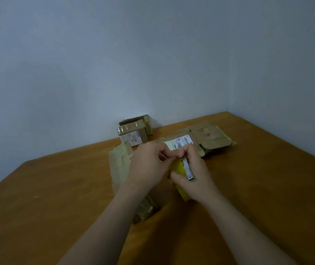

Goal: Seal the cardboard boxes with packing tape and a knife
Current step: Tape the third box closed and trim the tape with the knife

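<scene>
Bench (57, 197): wood, orange-brown, smooth, with a rounded far right corner, set against a plain blue-grey wall.

Flattened cartons (212, 137): brown cardboard, creased, lying flat toward the far right corner. Patches of old tape show on top.

Labelled carton (179, 143): low brown cardboard with a white printed shipping label on top, touching the flattened cartons on their left side. Contents cannot be told.

Long box (119, 165): tan cardboard near the bench's middle, running toward the near edge under the left forearm, with glossy tape at its near end. The interior is hidden.

Small box (133, 131): brown cardboard at the far edge by the wall. A band of clear shiny tape crosses its top, there is a label on its front and a flap stands at the back. Contents are not visible.

Hands: together over the middle of the bench, fingertips meeting. The left hand (149, 163) pinches at the upper rim of the tape roll. The right hand (196, 175) wraps around the roll, thumb on its left side.

Yellow tape roll (179, 168): round and smooth, held upright between the two hands.

Knife (188, 169): slim silver metal, held along the right hand's fingers against the roll.
</scene>
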